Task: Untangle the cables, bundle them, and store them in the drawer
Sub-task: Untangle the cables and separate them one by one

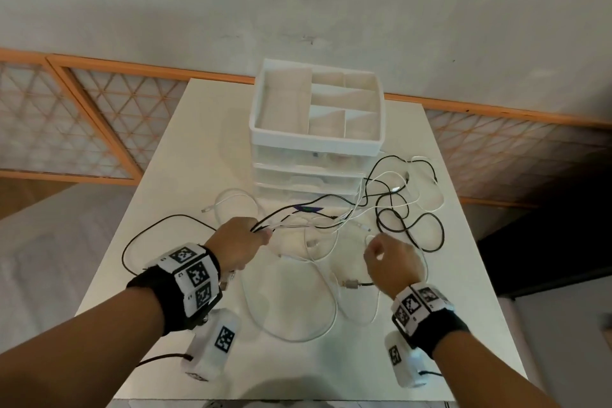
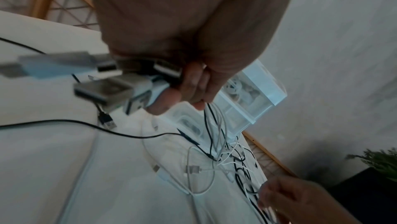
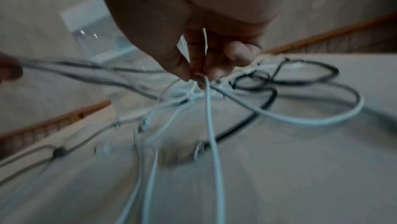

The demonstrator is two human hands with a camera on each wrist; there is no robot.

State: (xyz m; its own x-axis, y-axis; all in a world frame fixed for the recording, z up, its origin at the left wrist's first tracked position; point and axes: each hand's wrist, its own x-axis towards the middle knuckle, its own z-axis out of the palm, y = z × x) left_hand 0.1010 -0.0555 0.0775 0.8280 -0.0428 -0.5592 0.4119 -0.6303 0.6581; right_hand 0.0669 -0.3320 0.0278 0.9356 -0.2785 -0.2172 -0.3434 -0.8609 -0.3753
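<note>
Holding a bunch of black and white cables (image 1: 298, 219) in my left hand (image 1: 239, 243), fingers (image 2: 194, 84) curled round several plug ends. My right hand (image 1: 392, 263) pinches one white cable (image 3: 211, 125) between thumb and fingertips. Remaining tangle: spread over the surface (image 1: 205, 142) centre toward its right edge. Drawer unit (image 1: 316, 129): far-centre of surface, drawers closed, divided tray on top.
</note>
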